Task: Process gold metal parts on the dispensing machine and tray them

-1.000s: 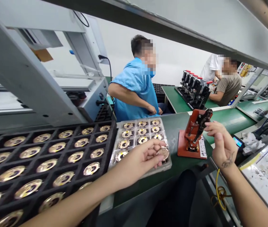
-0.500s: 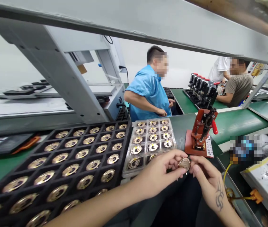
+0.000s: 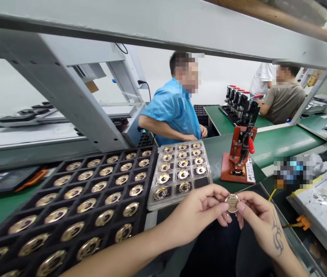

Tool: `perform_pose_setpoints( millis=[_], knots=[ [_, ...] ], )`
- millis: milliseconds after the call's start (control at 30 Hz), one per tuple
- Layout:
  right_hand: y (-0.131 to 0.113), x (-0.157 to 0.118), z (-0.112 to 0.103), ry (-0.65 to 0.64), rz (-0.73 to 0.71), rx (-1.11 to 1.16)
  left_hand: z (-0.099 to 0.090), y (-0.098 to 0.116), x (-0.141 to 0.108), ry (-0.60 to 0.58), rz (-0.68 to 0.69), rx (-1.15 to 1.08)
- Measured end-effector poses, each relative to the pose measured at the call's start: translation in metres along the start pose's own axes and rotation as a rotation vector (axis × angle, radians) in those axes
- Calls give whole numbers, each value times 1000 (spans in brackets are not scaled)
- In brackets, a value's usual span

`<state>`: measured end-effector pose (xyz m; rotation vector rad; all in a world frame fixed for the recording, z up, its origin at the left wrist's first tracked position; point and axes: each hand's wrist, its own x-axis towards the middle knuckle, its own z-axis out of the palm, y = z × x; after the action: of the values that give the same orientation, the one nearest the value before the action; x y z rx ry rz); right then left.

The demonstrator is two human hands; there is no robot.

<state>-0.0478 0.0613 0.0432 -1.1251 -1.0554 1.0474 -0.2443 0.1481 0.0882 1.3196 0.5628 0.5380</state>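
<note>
Between my two hands is a small round gold watch case (image 3: 232, 204), its flat back with fine markings turned toward me. My left hand (image 3: 209, 204) pinches its left edge between thumb and fingers. On the opposite edge, my right hand (image 3: 251, 207) grips it the same way. Left of my hands lies a clear plastic tray (image 3: 151, 196) of round gold-rimmed parts in compartments. Farther left, a large black divided tray (image 3: 127, 175) holds many gold ring-shaped parts. A red hand press (image 3: 240, 154) with a red lever stands just beyond my hands.
A person in a blue shirt (image 3: 172, 111) sits across the bench; others sit farther right. Black clamp fixtures (image 3: 238, 104) with red handles stand behind the press. A grey beam (image 3: 152, 27) crosses overhead. At right are a yellow cable (image 3: 272, 194) and a white-topped surface (image 3: 322, 204).
Both hands have shifted slightly right and down in view with the watch case, whose back now faces me more squarely. The camera view has also moved a little.
</note>
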Motion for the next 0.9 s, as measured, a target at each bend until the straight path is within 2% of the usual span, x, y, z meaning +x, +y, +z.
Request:
perform_pose_setpoints(
  millis=[167, 433, 533, 633, 733, 833, 900],
  knots=[
    [-8, -5, -2, -20, 13, 66, 1, 2, 4, -51, -49, -26],
    [-11, -10, -5, -30, 10, 124, 3, 5, 5, -115, -36, -91],
    [-10, -11, -4, -27, 4, 87, 2, 1, 4, -88, -56, -113],
    [-4, -16, -6, -58, 2, -79, 0, -4, -5, -32, -34, -89],
    [16, -23, -20, -90, 34, -318, -12, -5, -22, 104, 94, 82],
    [49, -27, -40, -181, 124, -430, -42, -2, -51, 407, 231, 446],
    [70, -31, -51, -204, 178, -460, -71, -1, -81, 644, 234, 742]
  ],
)
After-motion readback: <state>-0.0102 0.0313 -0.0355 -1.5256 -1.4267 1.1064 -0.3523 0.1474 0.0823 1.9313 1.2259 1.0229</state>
